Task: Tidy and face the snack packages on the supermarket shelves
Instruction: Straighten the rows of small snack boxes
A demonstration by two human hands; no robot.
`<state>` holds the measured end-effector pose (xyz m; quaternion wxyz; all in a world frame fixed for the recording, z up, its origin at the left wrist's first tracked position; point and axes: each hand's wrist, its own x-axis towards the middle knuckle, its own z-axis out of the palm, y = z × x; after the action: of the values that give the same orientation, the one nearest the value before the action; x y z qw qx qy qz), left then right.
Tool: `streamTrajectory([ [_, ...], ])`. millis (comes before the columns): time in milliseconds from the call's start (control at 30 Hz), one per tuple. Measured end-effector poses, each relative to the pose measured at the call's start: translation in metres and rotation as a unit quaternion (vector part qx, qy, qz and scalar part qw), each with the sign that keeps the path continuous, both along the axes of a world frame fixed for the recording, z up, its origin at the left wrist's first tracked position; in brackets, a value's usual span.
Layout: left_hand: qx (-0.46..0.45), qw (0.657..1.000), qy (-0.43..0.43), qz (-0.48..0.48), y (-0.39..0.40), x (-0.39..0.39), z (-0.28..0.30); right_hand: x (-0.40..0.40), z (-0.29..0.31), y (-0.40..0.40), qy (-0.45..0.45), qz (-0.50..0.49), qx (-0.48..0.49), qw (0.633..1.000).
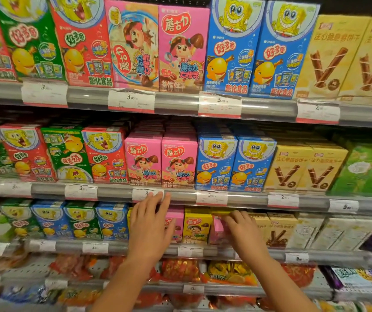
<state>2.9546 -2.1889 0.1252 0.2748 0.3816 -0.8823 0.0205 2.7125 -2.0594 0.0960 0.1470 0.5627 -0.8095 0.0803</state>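
My left hand [151, 224] reaches up to the third shelf with straight fingers, covering a pink snack box [176, 221] whose right part shows beside it. My right hand [241, 230] curls its fingers round a small pink box [218, 230] that stands askew just right of a yellow snack box [196, 226]. The pink box is partly hidden by my fingers. Rows of green and blue cartoon boxes [79, 221] fill the shelf to the left.
Two higher shelves carry red, green, pink, blue and cream snack boxes facing out, with price tags along each grey shelf rail [248, 199]. Cream wafer-roll boxes [277, 230] stand right of my right hand. Bagged snacks [230, 271] lie on the shelf below.
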Motion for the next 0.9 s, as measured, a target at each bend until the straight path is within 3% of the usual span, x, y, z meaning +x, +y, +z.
streamTrajectory([
  [267, 0.003, 0.995, 0.075, -0.068, -0.009, 0.028, -0.026, 0.004, 0.022, 0.040, -0.160, 0.052, -0.054, 0.984],
  [467, 0.119, 0.991, -0.045, 0.043, -0.015, 0.038, -0.056, 0.026, 0.018, 0.060, -0.260, 0.065, -0.076, 0.961],
  [600, 0.125, 0.986, -0.083, 0.076, -0.017, 0.035, -0.058, 0.036, 0.010, 0.061, -0.272, 0.069, -0.061, 0.958],
  [900, 0.070, 0.993, -0.059, 0.071, -0.026, 0.040, -0.054, 0.051, 0.001, 0.060, -0.269, 0.059, -0.044, 0.960],
])
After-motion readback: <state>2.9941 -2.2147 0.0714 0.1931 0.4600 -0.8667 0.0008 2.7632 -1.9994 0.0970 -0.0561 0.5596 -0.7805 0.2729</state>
